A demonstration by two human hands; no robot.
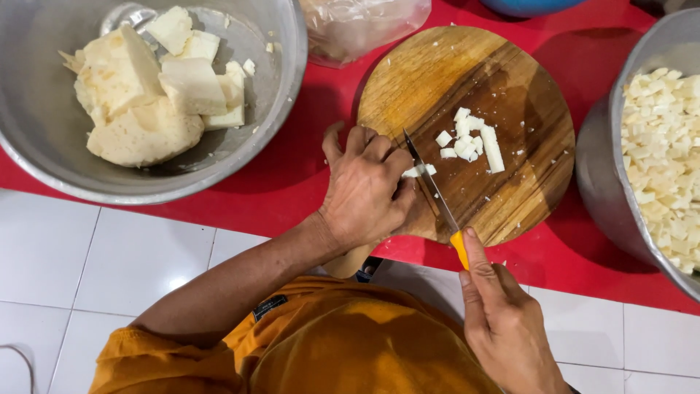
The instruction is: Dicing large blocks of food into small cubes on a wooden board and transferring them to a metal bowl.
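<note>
Red table [306,168] above white floor tiles [109,255]. At the left, resting directly on it, a large metal bowl [44,124] with big pale blocks inside. In the middle, a round wooden cutting board [437,80], its handle reaching over the near edge. At the right, a second metal bowl [605,182] full of small pale cubes. At the far edge, a clear plastic bag [364,25], and beside it a blue vessel [525,6], barely showing.
</note>
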